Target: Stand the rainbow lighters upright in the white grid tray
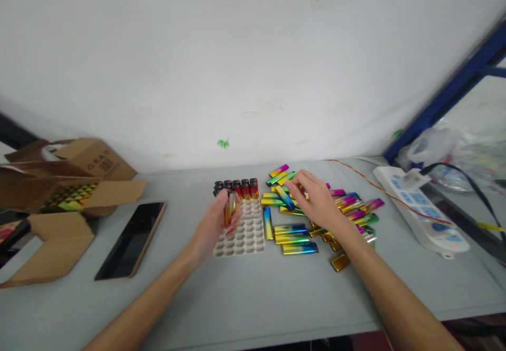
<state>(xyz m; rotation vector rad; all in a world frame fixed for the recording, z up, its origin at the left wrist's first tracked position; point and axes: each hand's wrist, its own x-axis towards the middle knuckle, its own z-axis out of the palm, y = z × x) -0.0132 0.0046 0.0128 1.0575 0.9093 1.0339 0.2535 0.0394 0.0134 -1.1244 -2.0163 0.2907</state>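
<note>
My left hand [223, 215] is closed around a shiny gold lighter [230, 208], held upright above the pale moulded tray [239, 243]. Black-topped red lighters [247, 188] stand in the tray's far rows; its nearer pockets show bare. Over the pile to the right, my right hand [314, 195] has its fingers bent and drawn together. Its fingertips are at a yellow-and-blue metallic piece [284, 197]; what they grip, if anything, is hidden. Shiny lighter-shaped pieces [296, 239] in yellow, green and blue lie beside the tray, with pink and gold ones [351, 203] under and past my right wrist.
A dark phone [132, 240] lies at the left near an open cardboard box [106, 164] with yellow-green items inside. At the right are a white power strip [419, 208], a red-yellow wire [367, 182] and plastic bags [438, 145]. A white wall [245, 77] rises behind the table.
</note>
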